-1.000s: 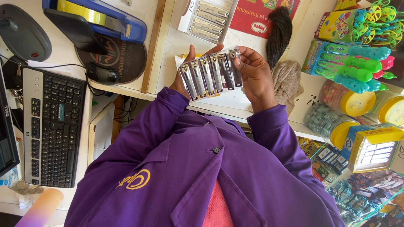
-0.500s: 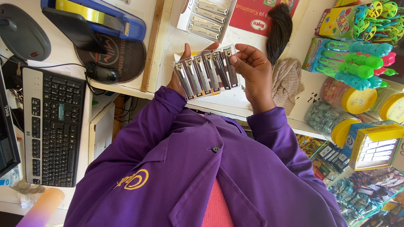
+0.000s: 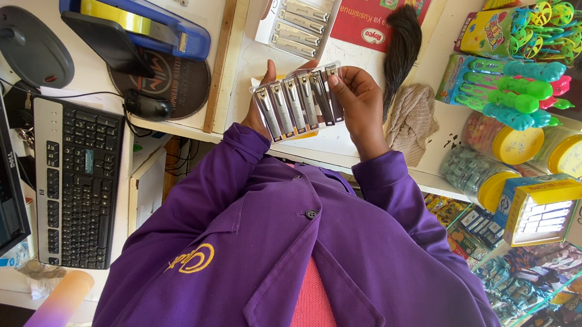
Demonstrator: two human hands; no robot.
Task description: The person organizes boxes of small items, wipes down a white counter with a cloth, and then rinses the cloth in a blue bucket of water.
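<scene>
Metallic silver nail clippers, a row of them fanned side by side (image 3: 298,104), sit between both of my hands above the white desk (image 3: 349,148). My left hand (image 3: 262,107) supports the row from underneath at its left end, thumb raised along the edge, grip clenched on the clippers. My right hand (image 3: 359,102) closes on the right end of the row, with fingertips (image 3: 332,82) pressed on the outermost clipper; this grip is likewise grasping the clippers. Both purple sleeves (image 3: 232,179) run from the lower frame up to the hands.

Just beyond the row, an open white cardboard box (image 3: 306,8) lies on the desk with more silver clippers inside. A black brush of hair (image 3: 401,50) and a beige cloth (image 3: 413,118) lie to the right of my right hand. On the left section of the desk: a blue tape dispenser (image 3: 130,20), a black computer mouse (image 3: 146,105), and a black and silver keyboard (image 3: 76,182), all well apart from the hands. Yellow-lidded clear jars (image 3: 520,146) stand at far right.
</scene>
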